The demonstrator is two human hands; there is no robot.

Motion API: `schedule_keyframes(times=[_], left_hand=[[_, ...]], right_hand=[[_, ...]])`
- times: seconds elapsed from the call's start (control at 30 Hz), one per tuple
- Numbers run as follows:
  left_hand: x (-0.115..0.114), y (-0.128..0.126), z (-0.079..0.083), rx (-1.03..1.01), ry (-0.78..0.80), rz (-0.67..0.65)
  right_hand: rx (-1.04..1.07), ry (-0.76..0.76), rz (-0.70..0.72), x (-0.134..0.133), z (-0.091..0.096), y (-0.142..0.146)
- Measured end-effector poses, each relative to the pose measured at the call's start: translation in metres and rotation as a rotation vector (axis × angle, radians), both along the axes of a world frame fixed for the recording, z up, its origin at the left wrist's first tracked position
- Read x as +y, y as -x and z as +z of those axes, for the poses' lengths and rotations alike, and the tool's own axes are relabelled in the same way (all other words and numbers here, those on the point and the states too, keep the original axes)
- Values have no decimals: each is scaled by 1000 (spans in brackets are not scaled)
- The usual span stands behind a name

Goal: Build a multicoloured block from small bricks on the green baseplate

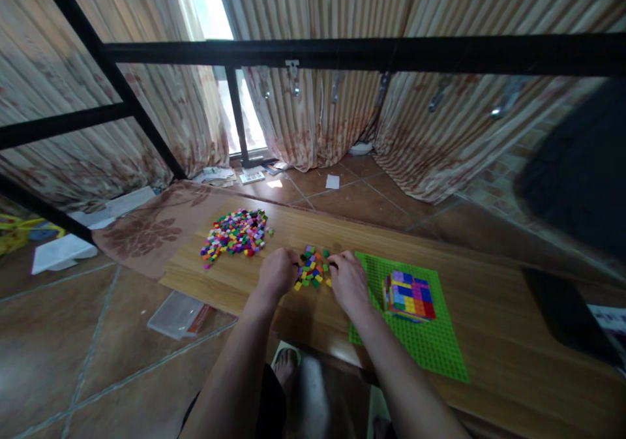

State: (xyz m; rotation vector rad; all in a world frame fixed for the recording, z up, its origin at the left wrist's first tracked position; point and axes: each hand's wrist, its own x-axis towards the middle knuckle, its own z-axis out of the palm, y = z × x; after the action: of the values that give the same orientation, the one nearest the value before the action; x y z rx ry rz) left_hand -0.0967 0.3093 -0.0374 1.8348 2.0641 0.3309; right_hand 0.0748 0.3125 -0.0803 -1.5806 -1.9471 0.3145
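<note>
My left hand (278, 272) is closed at the left edge of a small pile of coloured toy bricks (309, 271). Across that pile, my right hand (348, 278) has its fingers pinched together at the right edge. A small dark spot shows at each set of fingertips, too small to name. Beside my right hand lies a green studded baseplate (443, 334). On it stands a block built of bricks (409, 295) in blue, purple, yellow, red and other colours. Left of my left hand, a larger heap of loose bricks (237, 231) spreads over the wooden table.
The wooden table (493, 321) runs from left to right, with a dark flat object (567, 308) near its right end. A clear plastic box (177, 314) is on the tiled floor at the left. Black metal bars (342, 54) cross in front of striped curtains.
</note>
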Motion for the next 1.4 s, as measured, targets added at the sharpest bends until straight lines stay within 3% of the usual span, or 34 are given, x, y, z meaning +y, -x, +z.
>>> schedule_keyframes(times=[0.1,0.23,0.4,0.6,0.67,0.77,1.03,1.27,1.4], left_hand=[[3,3,1,23,-24,21],[6,5,13,-74,-63,41],[7,-9,17,-387,-218,-32],[2,-51,6,-689,-242,-148],[0,-64,7,-731,-216,-163],[-3,-83,11,-798,-181,-194],[-1,-125,5,-992,-106,-173],[5,-147,-1,-846,-232,-164],[7,-158,1,-936,-245,-168]], right_hand=[[29,0,-15,-2,3,3],[94,-5,-1,-15,26,5],[562,12,57,-37,62,-9],[963,68,-124,-43,71,-71],[1222,51,-236,-41,71,-98],[1369,27,-311,-40,70,-131],[1131,119,-273,-44,50,-167],[466,43,-120,-46,51,-165],[296,41,-64,-44,58,-158]])
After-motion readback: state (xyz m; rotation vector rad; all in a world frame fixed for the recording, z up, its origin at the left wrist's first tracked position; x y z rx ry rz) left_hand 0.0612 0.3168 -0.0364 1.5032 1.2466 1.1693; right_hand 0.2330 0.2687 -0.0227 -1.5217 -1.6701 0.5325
